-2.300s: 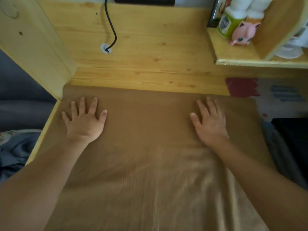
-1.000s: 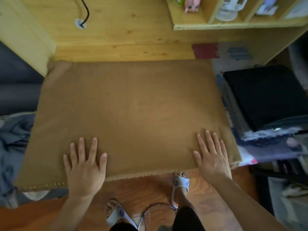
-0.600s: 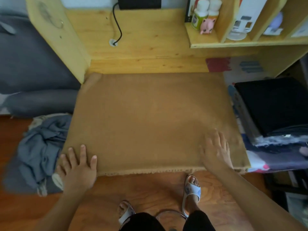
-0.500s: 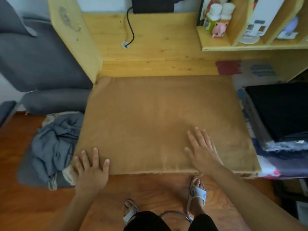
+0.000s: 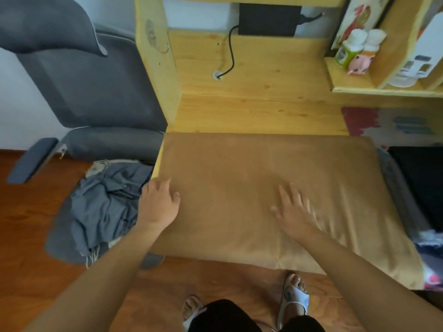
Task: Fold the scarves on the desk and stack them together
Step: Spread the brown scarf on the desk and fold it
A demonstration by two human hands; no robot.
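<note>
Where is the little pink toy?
In the head view, the pink toy sits on the wooden shelf at the upper right, just in front of two white-capped bottles, above the desk's back corner.

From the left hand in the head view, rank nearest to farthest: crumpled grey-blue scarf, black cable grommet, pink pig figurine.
1. Crumpled grey-blue scarf, right beside the left hand, off the desk's left edge.
2. Black cable grommet, back of desk.
3. Pink pig figurine, right shelf.
</note>
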